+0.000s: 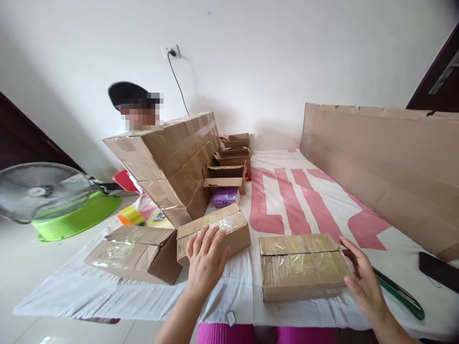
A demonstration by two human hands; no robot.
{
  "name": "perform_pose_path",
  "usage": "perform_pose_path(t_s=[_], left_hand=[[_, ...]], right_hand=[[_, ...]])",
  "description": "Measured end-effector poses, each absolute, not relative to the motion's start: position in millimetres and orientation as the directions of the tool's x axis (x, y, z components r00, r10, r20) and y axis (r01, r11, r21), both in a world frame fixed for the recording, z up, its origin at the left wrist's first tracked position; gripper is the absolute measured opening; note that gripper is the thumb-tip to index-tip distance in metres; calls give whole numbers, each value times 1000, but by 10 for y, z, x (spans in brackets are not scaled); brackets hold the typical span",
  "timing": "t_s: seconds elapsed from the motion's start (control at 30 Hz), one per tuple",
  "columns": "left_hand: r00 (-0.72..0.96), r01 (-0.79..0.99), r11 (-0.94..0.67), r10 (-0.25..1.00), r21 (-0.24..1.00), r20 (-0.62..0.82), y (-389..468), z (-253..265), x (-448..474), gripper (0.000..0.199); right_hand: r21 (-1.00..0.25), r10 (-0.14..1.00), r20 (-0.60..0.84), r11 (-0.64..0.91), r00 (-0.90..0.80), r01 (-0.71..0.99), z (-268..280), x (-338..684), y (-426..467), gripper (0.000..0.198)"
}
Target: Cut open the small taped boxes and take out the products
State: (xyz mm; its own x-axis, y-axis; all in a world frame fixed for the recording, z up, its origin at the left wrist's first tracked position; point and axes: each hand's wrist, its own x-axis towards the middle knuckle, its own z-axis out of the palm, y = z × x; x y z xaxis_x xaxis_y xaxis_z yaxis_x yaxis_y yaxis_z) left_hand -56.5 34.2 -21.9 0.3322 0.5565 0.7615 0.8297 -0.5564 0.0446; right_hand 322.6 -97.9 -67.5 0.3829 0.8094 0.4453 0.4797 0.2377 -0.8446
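In the head view my left hand (208, 260) rests with spread fingers on the top of a taped cardboard box (236, 241), which stands at a slant. A second taped cardboard box (303, 267) lies near the table's front edge. Against its right end is my right hand (364, 277), thumb and fingers apart, seeming to touch the box's side without wrapping round it. A third taped cardboard box (131, 253) sits to the left, its corner close to the middle one. Whether the palm of my left hand touches the cardboard is hidden.
Stacked cartons (172, 157) form a wall on the left, with a person (134, 102) behind it. Open boxes (224, 176) and a purple pack (225, 197) stand beside it. A cardboard panel (380, 172), green-handled tool (401, 296) and dark phone (439, 271) are right. A fan (39, 191) stands left.
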Motion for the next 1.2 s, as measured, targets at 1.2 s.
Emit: perform_pose_path(t_s=[1.2], left_hand=[[480,478,-819,546,317,687,-262,-89,314,23]], right_hand=[[-568,912,165,399,-376,720,508,2716,-61,16]])
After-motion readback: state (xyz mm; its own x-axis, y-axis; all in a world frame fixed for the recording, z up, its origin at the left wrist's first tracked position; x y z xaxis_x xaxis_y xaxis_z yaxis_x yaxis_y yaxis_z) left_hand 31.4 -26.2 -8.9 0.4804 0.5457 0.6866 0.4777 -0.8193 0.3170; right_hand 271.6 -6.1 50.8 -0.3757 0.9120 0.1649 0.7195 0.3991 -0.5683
